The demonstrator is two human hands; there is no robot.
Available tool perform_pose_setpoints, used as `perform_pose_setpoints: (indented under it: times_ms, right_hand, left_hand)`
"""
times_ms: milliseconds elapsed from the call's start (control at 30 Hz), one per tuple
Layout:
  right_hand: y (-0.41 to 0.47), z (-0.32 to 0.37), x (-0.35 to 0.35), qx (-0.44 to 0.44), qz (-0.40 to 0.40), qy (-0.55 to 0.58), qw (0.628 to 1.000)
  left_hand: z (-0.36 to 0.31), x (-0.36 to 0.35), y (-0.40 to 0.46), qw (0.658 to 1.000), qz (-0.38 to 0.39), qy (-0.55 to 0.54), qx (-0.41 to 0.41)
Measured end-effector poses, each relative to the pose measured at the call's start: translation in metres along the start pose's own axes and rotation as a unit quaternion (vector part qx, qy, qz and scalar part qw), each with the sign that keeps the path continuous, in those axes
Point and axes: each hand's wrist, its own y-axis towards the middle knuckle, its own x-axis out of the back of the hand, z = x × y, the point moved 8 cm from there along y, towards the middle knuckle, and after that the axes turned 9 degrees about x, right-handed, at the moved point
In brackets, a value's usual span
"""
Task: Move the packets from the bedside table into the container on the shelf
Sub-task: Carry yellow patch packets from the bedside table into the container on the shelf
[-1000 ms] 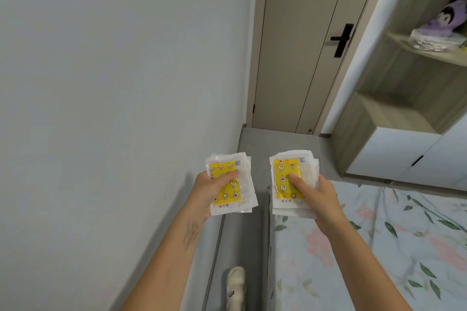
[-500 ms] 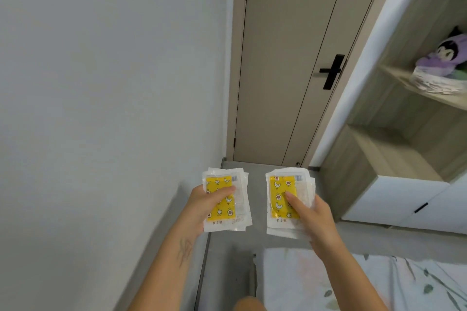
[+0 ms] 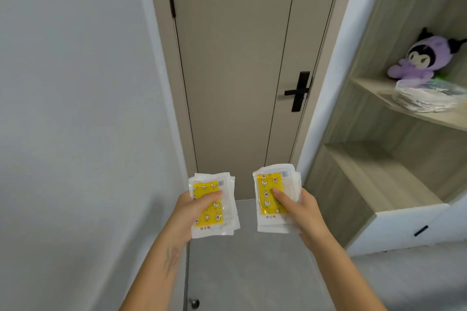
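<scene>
The left hand (image 3: 188,212) holds one stack of packets (image 3: 214,206) and the right hand (image 3: 302,212) holds a second stack (image 3: 274,197), each with the thumb pressed on the yellow printed face and the fingers curled underneath, so each grip is closed around its own stack. Both stacks are up in the air in front of a closed door (image 3: 235,63), well apart from the shelf (image 3: 379,93) on the right. On that shelf sits a clear container (image 3: 429,97) that already seems to hold white packets, just in front of a purple plush toy (image 3: 427,58). The packets look light, thin and floppy, wrapped in glossy film, and the edges in each stack are fanned out of line, so I judge they would slide over one another easily. A pinch across the middle of the stack, as now, looks like the safest hold; holding by a corner would likely let the lower ones slip out. The bedside bench is not in view.
</scene>
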Motion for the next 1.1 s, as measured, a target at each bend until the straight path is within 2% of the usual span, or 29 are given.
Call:
perform_pose_setpoints:
  times_ms: [233, 500, 667, 900, 1000, 1100]
  right_hand:
    - [0.157, 0.034, 0.05, 0.018, -0.078, 0.009, 0.997]
    - [0.274, 0.045, 0.137, 0.026, -0.188, 0.009, 0.982]
    - [0.344, 0.066, 0.21, 0.046, -0.272, -0.01, 0.961]
    - [0.373, 0.114, 0.311, 0.062, -0.374, -0.003, 0.925]
    - [0.371, 0.13, 0.364, 0.071, -0.414, -0.018, 0.907]
    - [0.373, 0.144, 0.422, 0.076, -0.422, -0.027, 0.903]
  left_hand:
    - [-0.12, -0.106, 0.129, 0.997, 0.07, 0.038, -0.006]
    - [-0.183, -0.259, 0.241, 0.977, 0.179, 0.114, 0.012]
    - [-0.229, -0.369, 0.311, 0.959, 0.246, 0.138, -0.003]
    - [-0.264, -0.529, 0.329, 0.916, 0.349, 0.199, -0.005]
    - [-0.256, -0.587, 0.322, 0.909, 0.37, 0.194, 0.006]
    - [-0.24, -0.633, 0.311, 0.908, 0.382, 0.169, 0.03]
